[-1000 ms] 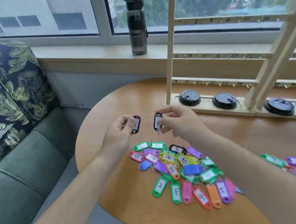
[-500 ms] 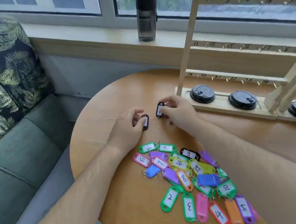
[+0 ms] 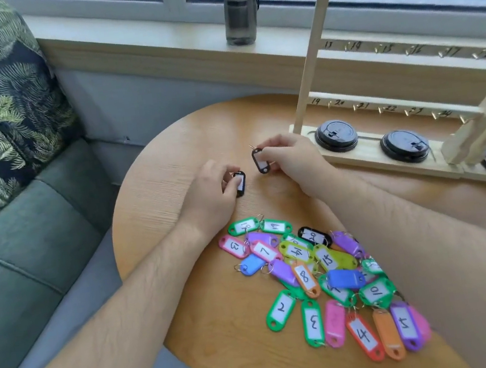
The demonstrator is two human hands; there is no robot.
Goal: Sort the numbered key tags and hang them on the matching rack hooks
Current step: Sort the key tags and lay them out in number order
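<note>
two black tags in hand, numbers being checked

left grip [image 3: 212, 196] is pinching a black key tag [image 3: 240, 183] low over the desk [image 3: 168, 176], thumb and fingers curling round its near edge. whether the tag is touching the wood or hanging just above it, i cannot tell. right grip [image 3: 291, 157] is pinching a second black tag [image 3: 260, 161] by its side, holding it upright just beside the first, with its ring [image 3: 252, 147] poking up at the top. both white labels are facing the camera, but the writing is too blurred to read.

the other tags are lying in a coloured pile [image 3: 321, 273] on the desk, nearer the person, between the two forearms. 2, 3, 4, 8, 10, 14 and 15 are showing among them. a third black tag [image 3: 314, 235] is sitting at the pile's far edge.

the wooden rack [image 3: 315, 34] is standing at the far right of the desk. its numbered hook rows [image 3: 381, 108] are appearing bare in the part in view, one rail running from 13 and the lower one from 19.

judgement: the sorting step is in hand, likely reading or pairing off the black tags, and hanging is not yet begun. the next move is calling for a clear read of each number, then finding the matching hook and slipping the small ring over it. that is probably one tag at a time, so the other tag is likely needing to be set down first.
</note>
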